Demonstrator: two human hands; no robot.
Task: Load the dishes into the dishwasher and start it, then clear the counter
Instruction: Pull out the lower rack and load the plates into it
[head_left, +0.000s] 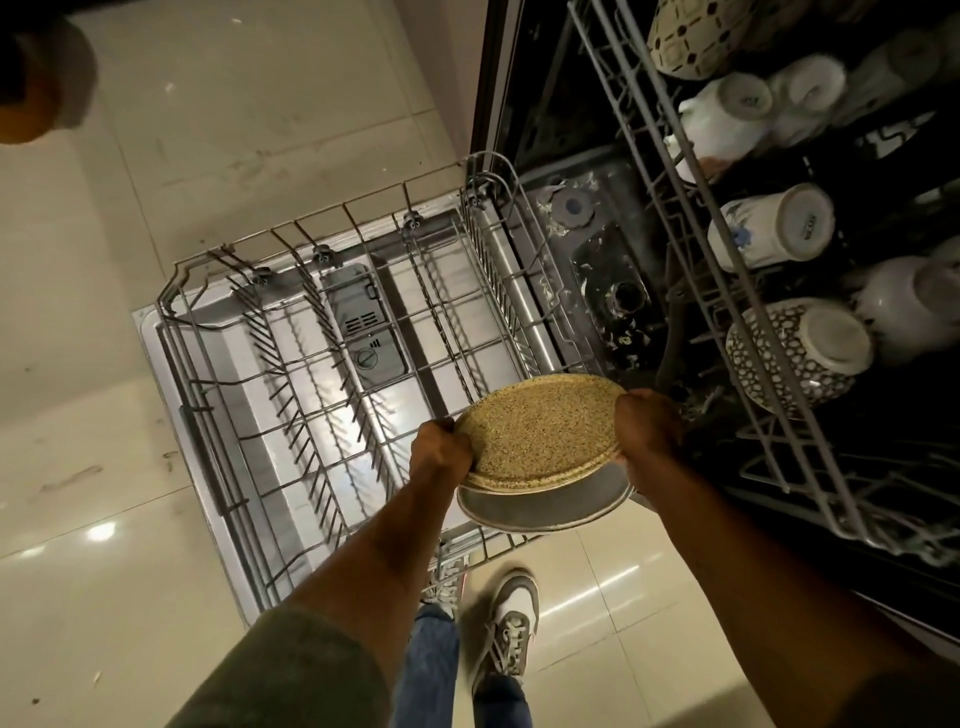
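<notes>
I hold a small stack of plates above the near right corner of the pulled-out lower rack (218, 332). The top plate (540, 431) is speckled tan; a grey plate (550, 506) lies under it. My left hand (441, 447) grips the stack's left rim and my right hand (647, 428) grips its right rim. The lower rack is bare wire with rows of upright tines, resting over the open dishwasher door (171, 374). The upper rack (701, 218) at the right carries several upturned mugs (769, 228) and patterned bowls (795, 353).
The dark dishwasher tub (613, 291) lies between the two racks. Beige floor tiles (104, 467) surround the door. My shoes (511, 623) stand just below the rack's near edge. An orange object (31, 93) is blurred at the top left.
</notes>
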